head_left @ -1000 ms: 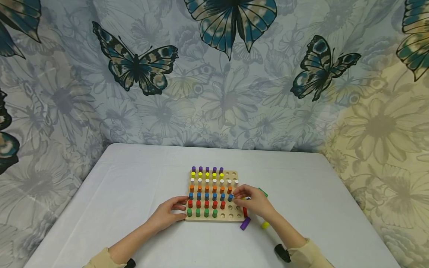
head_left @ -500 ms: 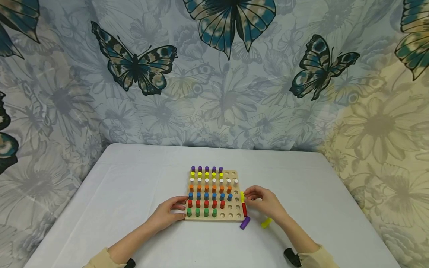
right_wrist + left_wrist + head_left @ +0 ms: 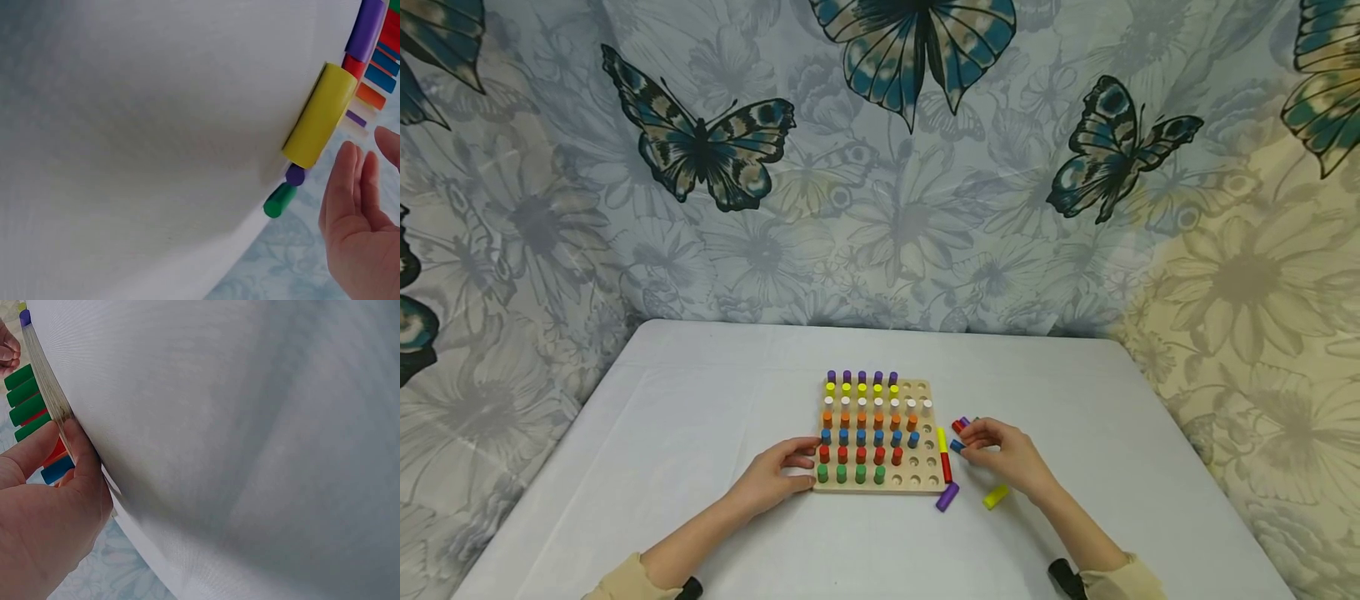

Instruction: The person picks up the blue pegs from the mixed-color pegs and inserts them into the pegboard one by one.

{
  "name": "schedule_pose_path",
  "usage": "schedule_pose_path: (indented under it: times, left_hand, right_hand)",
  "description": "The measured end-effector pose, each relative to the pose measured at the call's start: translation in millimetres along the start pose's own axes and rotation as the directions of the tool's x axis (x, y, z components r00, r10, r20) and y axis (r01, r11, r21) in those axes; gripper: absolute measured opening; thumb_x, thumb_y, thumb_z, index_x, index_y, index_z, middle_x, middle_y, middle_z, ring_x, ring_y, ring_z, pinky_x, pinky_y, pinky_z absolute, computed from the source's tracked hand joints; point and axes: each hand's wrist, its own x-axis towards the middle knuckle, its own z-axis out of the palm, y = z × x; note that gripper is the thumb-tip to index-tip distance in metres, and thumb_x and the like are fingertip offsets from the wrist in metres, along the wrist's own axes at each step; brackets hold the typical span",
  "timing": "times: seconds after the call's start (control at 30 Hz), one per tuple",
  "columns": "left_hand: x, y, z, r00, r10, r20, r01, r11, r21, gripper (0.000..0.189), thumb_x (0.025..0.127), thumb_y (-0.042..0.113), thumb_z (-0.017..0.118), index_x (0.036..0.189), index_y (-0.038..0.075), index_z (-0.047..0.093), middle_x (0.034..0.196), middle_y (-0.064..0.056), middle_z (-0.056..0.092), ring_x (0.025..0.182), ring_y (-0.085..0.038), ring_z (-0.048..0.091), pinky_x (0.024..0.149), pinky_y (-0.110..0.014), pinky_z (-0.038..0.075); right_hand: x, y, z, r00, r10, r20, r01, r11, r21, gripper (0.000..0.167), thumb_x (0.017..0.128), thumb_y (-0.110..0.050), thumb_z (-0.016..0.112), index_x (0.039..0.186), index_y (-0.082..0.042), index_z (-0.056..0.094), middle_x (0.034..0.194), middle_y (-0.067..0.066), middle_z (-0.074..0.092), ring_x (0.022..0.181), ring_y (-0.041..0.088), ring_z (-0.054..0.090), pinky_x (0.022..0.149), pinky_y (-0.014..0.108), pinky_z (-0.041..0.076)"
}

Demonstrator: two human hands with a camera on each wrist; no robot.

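A wooden pegboard (image 3: 880,492) holds rows of purple, yellow, white, orange, blue, red and green pegs. My left hand (image 3: 775,477) holds its left edge; in the left wrist view its thumb and a finger lie at the board's side by the green pegs (image 3: 26,410). Right of the board, my right hand (image 3: 1003,454) hovers over loose pegs. A blue peg (image 3: 957,446) lies by its fingertips and a red peg (image 3: 957,426) just beyond. In the right wrist view the thumb and fingers stand apart, with no peg seen between them.
Against the board's right side lie a yellow peg (image 3: 942,440) and a red peg (image 3: 946,468). Nearer are a loose purple peg (image 3: 947,497) and another yellow peg (image 3: 996,497). A green peg (image 3: 279,200) shows in the right wrist view. White cloth covers the table (image 3: 737,375).
My right hand has moved rightward from the board's right-hand holes to the loose pegs, uncovering the yellow and red pegs beside the board. The left hand stays at the board's edge.
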Motion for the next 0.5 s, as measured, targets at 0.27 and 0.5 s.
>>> schedule_pose_path:
  times: [0.27,0.5]
  left_hand:
    - [1.1,-1.1,-0.6,1.000,0.003,0.002,-0.003,1.000,-0.002,0.056,0.081,0.006,0.077,0.133,0.005,0.057,0.122,-0.005,0.061,0.103,-0.018,0.061,0.085,-0.030,0.049]
    - [-0.3,0.2,-0.9,1.000,-0.002,0.004,0.002,1.000,-0.008,0.056,0.081,0.007,0.077,0.134,0.006,0.057,0.122,-0.005,0.061,0.103,-0.018,0.061,0.086,-0.032,0.049]
  right_hand:
    - [2.1,2.0,-0.2,1.000,-0.025,-0.004,0.025,0.998,-0.053,0.020,0.084,-0.011,0.076,0.102,-0.009,0.068,0.089,-0.004,0.066,0.086,0.014,0.060,0.076,0.025,0.050]
    - [1.5,-0.7,2.7,0.994,-0.104,-0.017,0.101,0.983,-0.153,0.018,0.082,-0.004,0.076,0.097,-0.006,0.067,0.085,-0.003,0.063,0.080,0.013,0.059,0.072,0.023,0.051]
